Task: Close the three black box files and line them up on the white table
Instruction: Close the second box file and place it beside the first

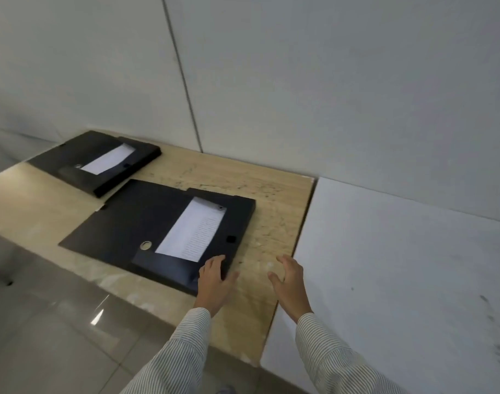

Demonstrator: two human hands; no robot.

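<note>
Two black box files in view, both lying open on the wooden table [271,211]; the third not visible. Nearer box file [163,234] sits toward the wooden table's right end, its lid spread out to the left, a printed sheet [192,228] showing in the tray. Farther box file [95,160] lies at the back left corner, also open, with paper inside.

Left hand [214,282] rests with fingers on the near right corner of the nearer file's tray, touching but not closed round anything. Right hand [290,282] hovers just beside it over bare wood, fingers spread, holding nothing.

Best, probably, to pin the tray with the left hand, sweep the lid over from the left and press the clasp home before lifting.

White table [399,280] butts against the wooden table's right edge, bare as far as visible, with plenty of room for a row. Front edge of the wooden table close under the file: better to slide rightward than toward the body.
</note>
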